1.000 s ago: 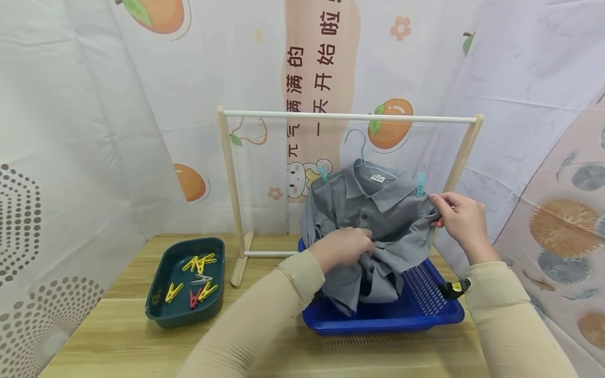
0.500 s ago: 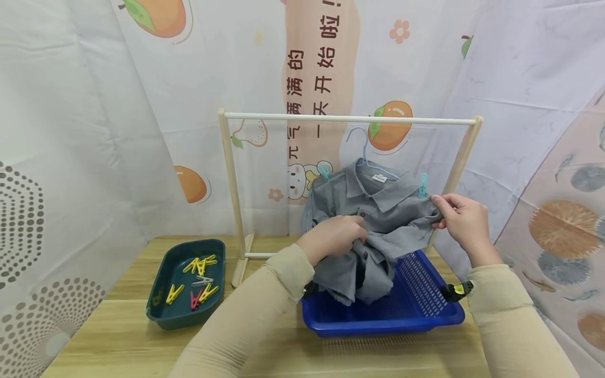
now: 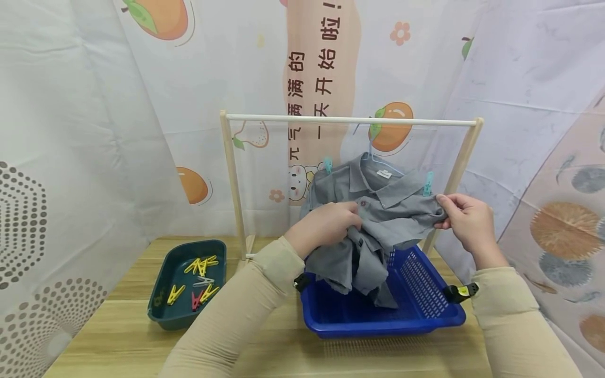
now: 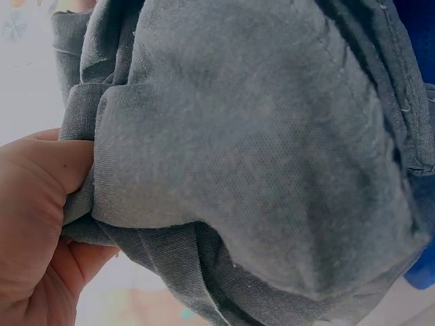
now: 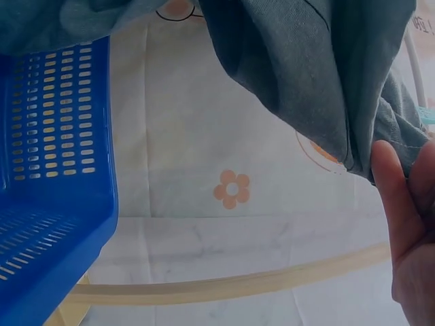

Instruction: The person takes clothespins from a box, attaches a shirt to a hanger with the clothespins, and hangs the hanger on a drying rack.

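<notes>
A grey button-up shirt (image 3: 399, 223) hangs bunched on a thin blue hanger (image 3: 372, 147), its lower part over the basket. My left hand (image 3: 326, 226) grips the front of the shirt below a button; in the left wrist view, gathered folds (image 4: 238, 136) sit between thumb and fingers. With thumb and fingertips, my right hand (image 3: 469, 218) pinches the shirt's sleeve on the right. One turquoise clothespin (image 3: 428, 184) is clipped on the shoulder close to my right hand, and another turquoise clothespin (image 3: 328, 165) is on the opposite shoulder. The hanger's hook overlaps the rack's bar in the head view.
Behind the shirt stands a wooden rack with a white bar (image 3: 283, 118). Under the shirt is a blue perforated basket (image 3: 373, 329). A dark green tray (image 3: 158, 294) with several yellow clothespins, a red one and a grey one lies left on the wooden table (image 3: 108, 310).
The shirt and hanger have risen a little and shifted slightly right. My left hand has moved left and up with its fold of cloth; my right hand has moved slightly right, still pinching the sleeve.
</notes>
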